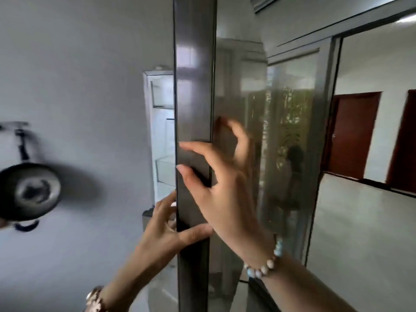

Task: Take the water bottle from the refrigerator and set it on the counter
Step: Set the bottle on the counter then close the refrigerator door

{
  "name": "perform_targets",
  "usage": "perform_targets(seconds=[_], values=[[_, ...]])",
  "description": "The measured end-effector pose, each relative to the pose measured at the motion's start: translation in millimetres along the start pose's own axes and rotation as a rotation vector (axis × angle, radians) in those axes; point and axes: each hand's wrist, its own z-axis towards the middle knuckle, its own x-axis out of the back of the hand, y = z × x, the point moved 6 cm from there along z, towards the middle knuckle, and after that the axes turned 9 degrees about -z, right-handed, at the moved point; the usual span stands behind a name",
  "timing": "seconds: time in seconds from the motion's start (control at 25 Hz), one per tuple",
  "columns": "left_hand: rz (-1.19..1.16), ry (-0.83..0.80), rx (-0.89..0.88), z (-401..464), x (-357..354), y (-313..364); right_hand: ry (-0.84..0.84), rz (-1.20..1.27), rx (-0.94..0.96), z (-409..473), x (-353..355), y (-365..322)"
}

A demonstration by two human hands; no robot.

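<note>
Right now, both hands are up at the edge of the refrigerator door (pixel 193 109).
Left hand (pixel 162 228): wrapped around the door's edge low down, thumb across the dark edge face, fingers curled behind it on the inner side; a firm hold on the door.
Right hand (pixel 222 192): higher up the same edge, fingers spread wide and loose, fingertips (pixel 180 168) reaching across the edge face, the index finger bent up near the glossy front panel; open, gripping nothing, and slightly blurred.
Wrists: a beaded bracelet (pixel 264 264) on the right wrist; a paler ornament (pixel 95 299) on the left wrist at the bottom edge of the view.
Door: seen almost edge-on, dark grey, swung open toward the camera; its shiny front reflects greenery and a dim figure.
Refrigerator interior (pixel 163 131): a bright white sliver shows left of the door's edge, with clear shelves and a drawer front visible.
Water bottle: cannot be made out in the narrow strip of interior that shows.
Left wall: a dark pan (pixel 29 191) hangs on it from a rail, blurred.
Right side: a glass sliding partition (pixel 292 131) just past the door, and beyond it a pale floor and reddish-brown doors (pixel 355 134).
</note>
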Motion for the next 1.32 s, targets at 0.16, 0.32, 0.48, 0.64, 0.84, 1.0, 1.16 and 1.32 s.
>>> perform_targets(seconds=[0.16, 0.32, 0.48, 0.64, 0.84, 1.0, 1.16, 1.32], values=[[0.106, 0.259, -0.118, 20.7, 120.1, 7.0, -0.062, 0.074, 0.068, 15.6, -143.0, -29.1], [0.062, 0.366, -0.149, 84.5, 207.2, -19.3, -0.112, -0.100, 0.135, 26.7, -284.7, -21.9], [-0.010, 0.353, -0.062, 190.3, 280.4, -63.6, -0.152, -0.240, 0.126, 49.5, -420.9, 20.4], [-0.113, 0.290, -0.018, 283.7, 316.0, -107.5, -0.187, -0.415, 0.084, 70.6, -508.5, 73.1], [-0.092, 0.254, -0.045, 364.6, 334.4, -149.3, -0.198, -0.515, 0.046, 87.0, -565.2, 123.3], [-0.048, 0.254, -0.100, 395.4, 336.0, -164.7, -0.201, -0.547, 0.040, 92.7, -581.7, 143.3], [-0.035, 0.298, -0.079, 417.2, 335.6, -177.6, -0.206, -0.578, 0.034, 97.4, -593.0, 160.7], [-0.036, 0.334, -0.074, 429.8, 331.9, -179.5, -0.221, -0.614, 0.034, 102.0, -602.2, 173.4]])
